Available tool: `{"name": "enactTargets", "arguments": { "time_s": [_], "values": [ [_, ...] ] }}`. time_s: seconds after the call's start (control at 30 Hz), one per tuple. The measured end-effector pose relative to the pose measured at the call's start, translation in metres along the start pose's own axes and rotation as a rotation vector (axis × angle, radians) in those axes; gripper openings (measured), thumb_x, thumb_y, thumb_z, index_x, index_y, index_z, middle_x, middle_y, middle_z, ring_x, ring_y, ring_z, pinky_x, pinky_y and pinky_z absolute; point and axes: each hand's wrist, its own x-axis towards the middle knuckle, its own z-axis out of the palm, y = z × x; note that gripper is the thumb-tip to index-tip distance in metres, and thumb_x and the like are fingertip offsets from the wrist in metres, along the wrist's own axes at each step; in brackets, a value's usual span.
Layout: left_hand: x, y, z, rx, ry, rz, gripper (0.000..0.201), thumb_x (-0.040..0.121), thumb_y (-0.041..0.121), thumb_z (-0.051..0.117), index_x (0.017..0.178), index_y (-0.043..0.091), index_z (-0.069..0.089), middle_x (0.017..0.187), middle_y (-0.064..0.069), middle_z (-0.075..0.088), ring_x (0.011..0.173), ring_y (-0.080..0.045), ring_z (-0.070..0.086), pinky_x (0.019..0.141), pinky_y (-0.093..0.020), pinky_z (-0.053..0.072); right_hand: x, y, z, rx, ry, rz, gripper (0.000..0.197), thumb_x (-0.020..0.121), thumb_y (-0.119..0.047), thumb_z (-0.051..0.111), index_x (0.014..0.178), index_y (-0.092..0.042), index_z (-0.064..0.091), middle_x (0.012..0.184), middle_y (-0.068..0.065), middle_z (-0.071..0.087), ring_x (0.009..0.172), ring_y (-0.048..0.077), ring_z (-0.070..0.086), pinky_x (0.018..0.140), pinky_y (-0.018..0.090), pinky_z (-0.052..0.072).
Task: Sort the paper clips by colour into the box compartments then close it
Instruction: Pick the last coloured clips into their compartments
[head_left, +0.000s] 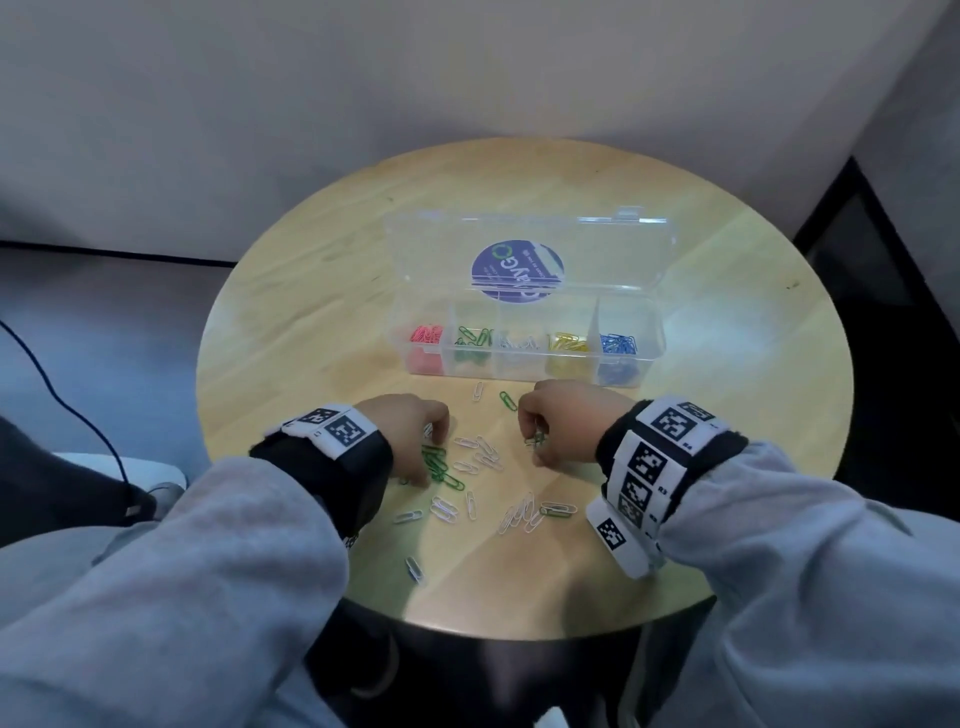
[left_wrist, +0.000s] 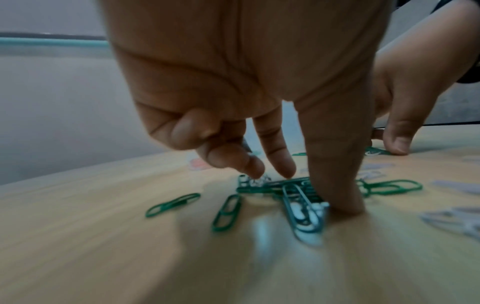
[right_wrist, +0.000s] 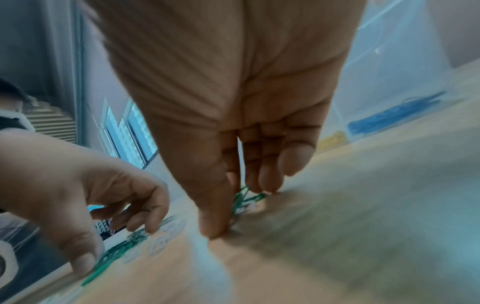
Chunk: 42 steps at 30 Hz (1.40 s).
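Head view: looped wire clips (head_left: 475, 462) (glossy table (head_left: 727, 312))

the round table (head_left: 727, 332) is pale wood with a faint grain and a soft sheen that catches the light. the box (head_left: 524, 358) is clear, glossy plastic, its open lid (head_left: 415, 249) bearing a smooth purple paper sticker (head_left: 517, 270). the green paper clips (left_wrist: 226, 214) and white paper clips (head_left: 485, 452) look like smooth coated wire. the sleeves (head_left: 810, 561) are matt grey cloth, the wristbands (head_left: 649, 467) black fabric with printed white tags.
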Motion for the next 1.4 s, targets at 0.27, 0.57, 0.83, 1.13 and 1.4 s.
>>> {"name": "enactTargets", "arguments": {
  "time_s": [0.27, 0.57, 0.83, 1.13, 1.4],
  "values": [
    [0.009, 0.005, 0.004, -0.020, 0.042, 0.029, 0.018, 0.077, 0.017, 0.067, 0.073, 0.025, 0.052, 0.088, 0.006, 0.054, 0.081, -0.016, 0.050, 0.056, -0.022, 0.035, 0.000, 0.006, -0.001, 0.016, -0.020, 0.059, 0.017, 0.081, -0.029, 0.068, 0.077, -0.024, 0.052, 0.088, -0.006, 0.056, 0.084, 0.016, 0.053, 0.073, 0.028, 0.045],
    [0.008, 0.009, 0.005, -0.010, 0.065, 0.048, 0.023, 0.079, 0.012, 0.060, 0.065, 0.025, 0.048, 0.068, 0.013, 0.048, 0.078, -0.014, 0.049, 0.050, -0.019, 0.030, -0.005, 0.009, -0.004, 0.053, -0.062, 0.088, 0.014, 0.083, -0.030, 0.066, 0.080, -0.022, 0.056, 0.088, -0.004, 0.058, 0.084, 0.016, 0.053, 0.072, 0.026, 0.042],
    [0.006, 0.000, 0.003, -0.252, 0.102, 0.065, 0.021, 0.076, 0.015, 0.067, 0.067, 0.026, 0.052, 0.068, 0.013, 0.053, 0.066, -0.009, 0.050, 0.054, -0.019, 0.036, -0.006, 0.013, -0.008, 0.073, -0.051, 0.060, 0.016, 0.083, -0.024, 0.066, 0.072, -0.022, 0.054, 0.081, -0.006, 0.058, 0.078, 0.014, 0.053, 0.069, 0.025, 0.044],
    [-0.002, -0.010, -0.022, -1.386, 0.002, 0.089, 0.020, 0.087, -0.006, 0.055, 0.076, 0.010, 0.057, 0.050, 0.004, 0.060, 0.046, -0.005, 0.060, 0.049, -0.014, 0.051, -0.011, 0.038, -0.029, 0.970, -0.059, 0.129, 0.021, 0.094, 0.002, 0.044, 0.083, -0.010, 0.058, 0.071, 0.006, 0.057, 0.059, 0.014, 0.054, 0.053, 0.018, 0.051],
    [-0.008, -0.006, -0.017, -1.638, -0.071, -0.014, 0.015, 0.092, 0.007, 0.048, 0.081, 0.009, 0.058, 0.064, -0.005, 0.063, 0.048, -0.012, 0.063, 0.057, -0.025, 0.059, -0.012, 0.033, -0.014, 0.227, -0.106, 0.184, 0.025, 0.079, -0.008, 0.059, 0.079, -0.033, 0.056, 0.075, -0.004, 0.055, 0.069, 0.017, 0.056, 0.071, 0.031, 0.051]
  ]
}}
